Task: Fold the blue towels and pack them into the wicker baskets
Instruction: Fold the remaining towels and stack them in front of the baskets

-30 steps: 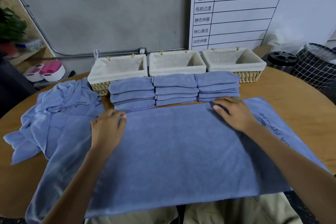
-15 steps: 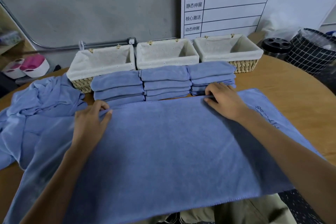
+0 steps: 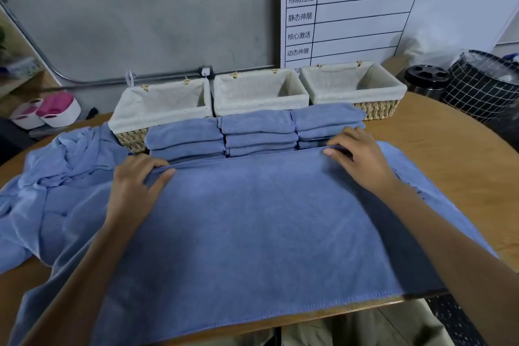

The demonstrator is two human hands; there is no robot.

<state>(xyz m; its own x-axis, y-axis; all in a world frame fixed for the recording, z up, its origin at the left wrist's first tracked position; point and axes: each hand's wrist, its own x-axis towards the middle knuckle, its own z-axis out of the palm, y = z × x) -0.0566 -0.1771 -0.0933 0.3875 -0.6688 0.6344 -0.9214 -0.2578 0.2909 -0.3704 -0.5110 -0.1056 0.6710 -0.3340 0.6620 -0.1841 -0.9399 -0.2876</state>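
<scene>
A large blue towel (image 3: 252, 227) lies spread flat across the round wooden table (image 3: 455, 154) in front of me. My left hand (image 3: 134, 180) pinches its far edge at the left, and my right hand (image 3: 356, 154) pinches the same edge at the right. Just behind that edge stand three stacks of folded blue towels (image 3: 258, 132). Behind the stacks sit three wicker baskets with white liners: left (image 3: 160, 104), middle (image 3: 258, 93) and right (image 3: 354, 84), all with nothing inside.
A heap of unfolded blue towels (image 3: 61, 166) lies on the table's left side. A black wire bin (image 3: 483, 84) and a black-lidded canister (image 3: 425, 80) stand at the right rear. A white chart board (image 3: 365, 8) leans on the wall. Pink-and-white tubs (image 3: 50, 112) sit at far left.
Both hands went from resting near the towel's far edge to pinching it. The camera view has shifted slightly closer.
</scene>
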